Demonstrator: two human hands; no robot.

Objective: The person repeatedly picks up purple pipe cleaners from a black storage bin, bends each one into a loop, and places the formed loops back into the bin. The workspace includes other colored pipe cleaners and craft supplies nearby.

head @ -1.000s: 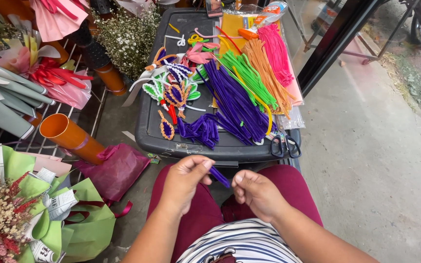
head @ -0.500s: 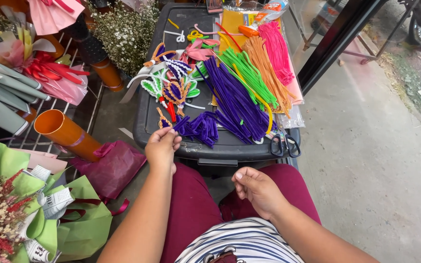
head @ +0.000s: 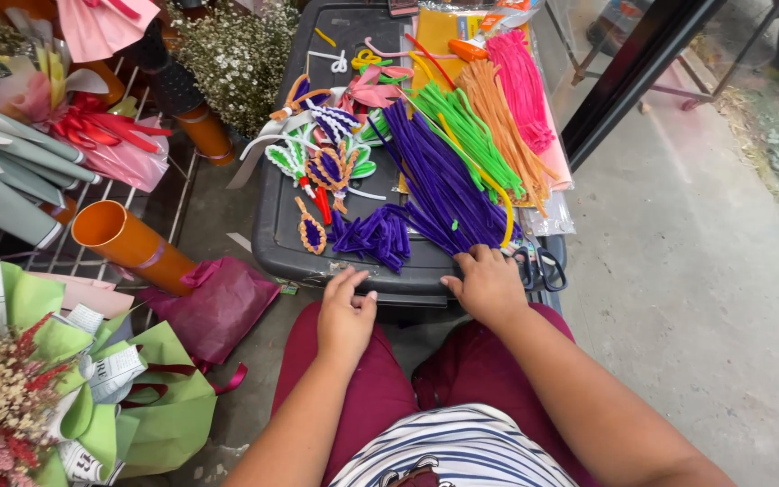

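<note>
1. Surroundings: orange tube lay on the wire rack at the left, with a maroon wrapping sheet on the ground beside it and a green-wrapped bouquet at the lower left. White filler flowers stood beyond the far-left corner of the black crate lid.
2. Obstructions on the lid: finished looped pipe-cleaner pieces occupied the left-centre. Green pipe cleaners, orange pipe cleaners and pink pipe cleaners lay in rows on the right. Scissors lay at the near-right corner, just beside the right hand.
3. Edges and free room: bare lid surface showed along the left side and at the far end. The near edge lay directly above the person's knees. Open concrete floor extended to the right.
4. Work item: the purple pipe cleaners ran diagonally across the lid centre, with a shorter cut purple bundle at the near end.
5. Right hand: fingers rested flat at the near tips of the long purple strands, touching them, not closed on anything.
6. Left hand: fingers lay loosely on the near lid edge, holding nothing, just short of the cut bundle.
</note>
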